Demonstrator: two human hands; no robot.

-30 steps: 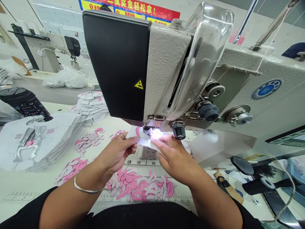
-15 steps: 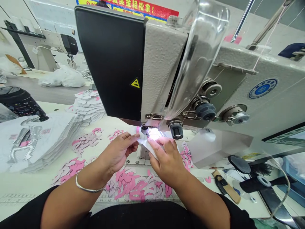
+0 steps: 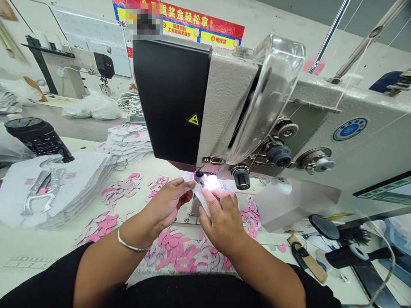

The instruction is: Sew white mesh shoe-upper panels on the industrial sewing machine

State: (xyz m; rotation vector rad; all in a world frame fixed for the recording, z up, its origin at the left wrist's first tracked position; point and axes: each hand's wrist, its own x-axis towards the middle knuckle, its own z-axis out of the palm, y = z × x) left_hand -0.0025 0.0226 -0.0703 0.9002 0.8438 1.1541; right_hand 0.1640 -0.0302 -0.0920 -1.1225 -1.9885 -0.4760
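Observation:
A grey industrial sewing machine [image 3: 231, 102] with a black end plate fills the middle of the view. Under its lit needle lies a small white mesh piece [image 3: 201, 197]. My left hand [image 3: 167, 204], with a silver bracelet on the wrist, pinches the piece's left edge. My right hand [image 3: 220, 218] presses its fingers on the piece's right side, close to the presser foot [image 3: 199, 176]. Both hands are closed on the piece.
Pink and white cut shapes [image 3: 183, 254] lie scattered on the table before me. Stacks of white pieces [image 3: 51, 192] stand at left, with a black bottle [image 3: 35, 137] behind. Scissors [image 3: 303, 256] and black tools lie at right. Another sewing machine [image 3: 80, 68] stands far left.
My right hand has drawn back and to the left, closer to my left hand. The white piece now looks narrower between my fingers. The view has shifted slightly.

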